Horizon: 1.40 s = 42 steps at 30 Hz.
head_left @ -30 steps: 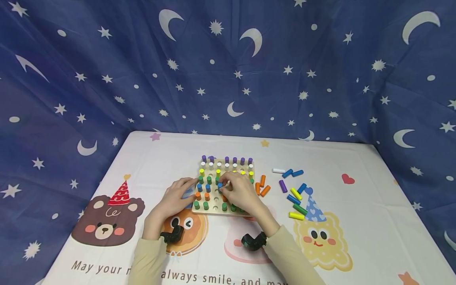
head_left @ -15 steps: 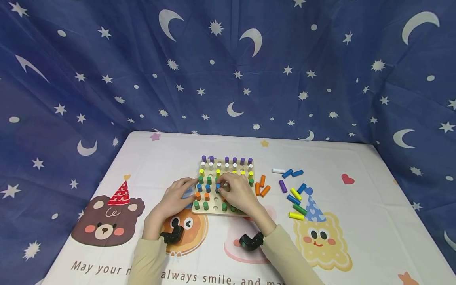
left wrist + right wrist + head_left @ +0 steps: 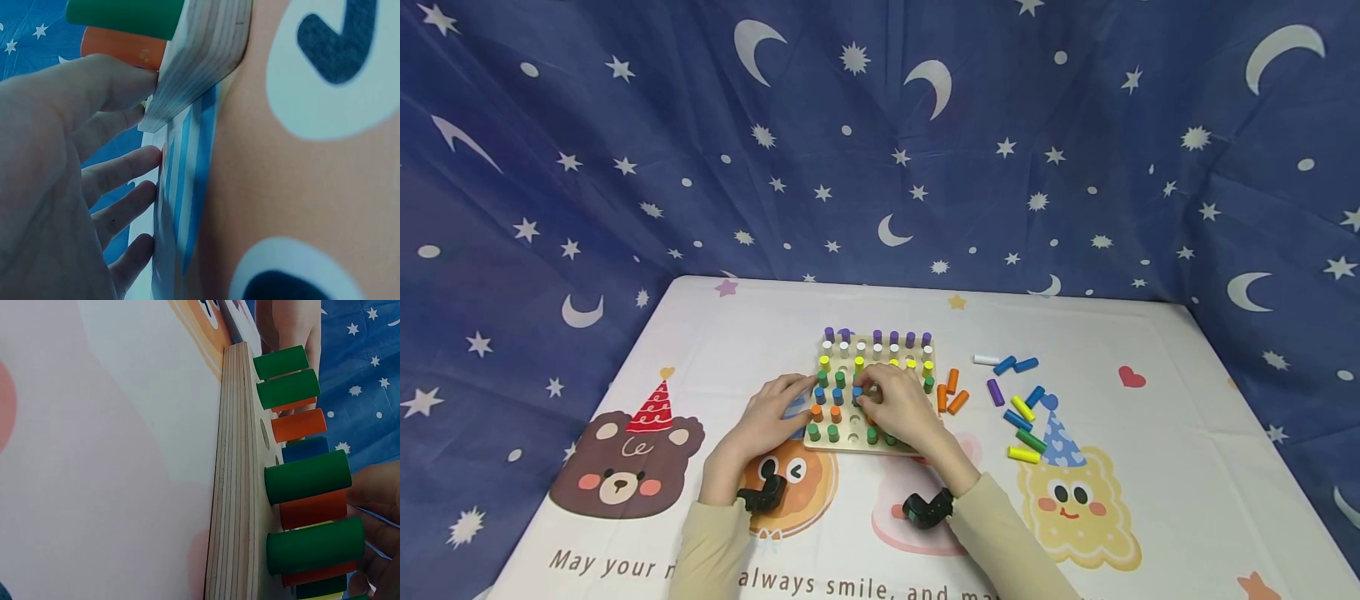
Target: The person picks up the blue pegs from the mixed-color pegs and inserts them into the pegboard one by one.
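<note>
A wooden pegboard (image 3: 868, 450) carries rows of purple, white, yellow, green, blue and orange pegs, with another green row at the front. My right hand (image 3: 906, 408) reaches over its right half and pinches a blue peg (image 3: 857, 395) that stands upright in line with two other blue pegs. How deep that peg sits cannot be seen. At the board's left edge, my left hand (image 3: 766, 417) rests with fingers extended. In the left wrist view its thumb touches the board's side (image 3: 209, 56), near an orange peg (image 3: 122, 47). My right hand hides several pegs.
Right of the board lie orange pegs (image 3: 952, 381). Farther right are loose blue pegs (image 3: 1026, 364), a white peg (image 3: 986, 360), a purple peg (image 3: 996, 392), yellow pegs (image 3: 1024, 454) and a green peg (image 3: 1032, 440). A blue star-patterned curtain (image 3: 880, 150) hangs behind the table.
My right hand has brought the blue peg slightly left and down into line with the blue row, still pinching it. The left hand has stayed at the board's left edge.
</note>
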### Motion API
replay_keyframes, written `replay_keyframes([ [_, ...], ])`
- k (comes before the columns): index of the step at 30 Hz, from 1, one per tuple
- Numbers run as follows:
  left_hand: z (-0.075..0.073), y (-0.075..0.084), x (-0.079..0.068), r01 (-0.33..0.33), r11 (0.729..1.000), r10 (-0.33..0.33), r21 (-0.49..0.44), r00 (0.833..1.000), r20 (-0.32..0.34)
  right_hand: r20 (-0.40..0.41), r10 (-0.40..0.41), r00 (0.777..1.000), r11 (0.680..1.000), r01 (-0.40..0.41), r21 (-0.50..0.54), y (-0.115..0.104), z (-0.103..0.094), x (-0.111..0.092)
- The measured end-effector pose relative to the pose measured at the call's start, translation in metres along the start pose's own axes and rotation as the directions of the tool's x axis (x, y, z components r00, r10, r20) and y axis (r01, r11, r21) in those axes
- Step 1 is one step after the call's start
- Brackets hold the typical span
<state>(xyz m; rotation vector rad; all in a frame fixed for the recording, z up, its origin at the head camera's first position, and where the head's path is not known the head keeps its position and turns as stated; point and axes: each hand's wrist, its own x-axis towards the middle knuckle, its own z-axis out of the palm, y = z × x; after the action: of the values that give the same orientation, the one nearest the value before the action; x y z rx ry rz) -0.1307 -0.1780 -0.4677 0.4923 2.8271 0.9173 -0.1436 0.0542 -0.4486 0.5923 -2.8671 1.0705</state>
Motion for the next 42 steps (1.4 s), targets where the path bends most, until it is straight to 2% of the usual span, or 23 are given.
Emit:
replay_keyframes([
  [28, -0.0006, 0.0006, -0.0007, -0.001, 1.000, 0.001, -0.004, 1.000, -0.004, 0.004, -0.014, 1.000, 0.997, 0.015, -0.072, 0.0003, 0.0051, 0.0002],
  [42, -0.0007, 0.0010, -0.0009, -0.001, 1.000, 0.001, 0.007, 1.000, -0.001, -0.033, -0.015, 0.999, 1.000, 0.014, -0.011, 0.0020, -0.0025, -0.0076],
])
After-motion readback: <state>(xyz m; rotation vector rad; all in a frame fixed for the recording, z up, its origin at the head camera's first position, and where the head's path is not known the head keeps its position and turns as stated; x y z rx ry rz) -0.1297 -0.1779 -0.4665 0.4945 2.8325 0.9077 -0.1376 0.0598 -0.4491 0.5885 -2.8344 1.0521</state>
